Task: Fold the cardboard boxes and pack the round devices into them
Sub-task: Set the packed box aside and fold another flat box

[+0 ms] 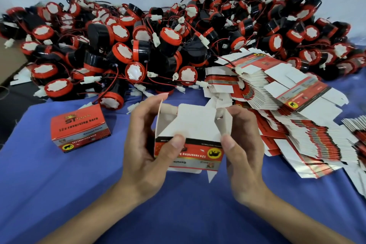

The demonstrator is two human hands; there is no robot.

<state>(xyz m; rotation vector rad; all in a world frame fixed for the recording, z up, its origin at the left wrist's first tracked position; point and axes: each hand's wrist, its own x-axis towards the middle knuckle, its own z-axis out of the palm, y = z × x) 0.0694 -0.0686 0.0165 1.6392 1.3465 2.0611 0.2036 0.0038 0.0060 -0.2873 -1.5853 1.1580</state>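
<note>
Both hands are on the half-folded box [195, 125] right in front: left hand [142, 144] grips its left end, thumb on the printed front, right hand [244, 144] pinches the right end flap. Box lies long side left-to-right between them, open white inside facing up and away. Flaps look unfinished, I'd say. Nearest round device [111, 100] sits just beyond, closer to the left hand.

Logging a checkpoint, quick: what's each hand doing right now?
Left hand: grips the left side of the half-folded box, thumb on its red front.
Right hand: pinches the same box at its right side flap.
</note>
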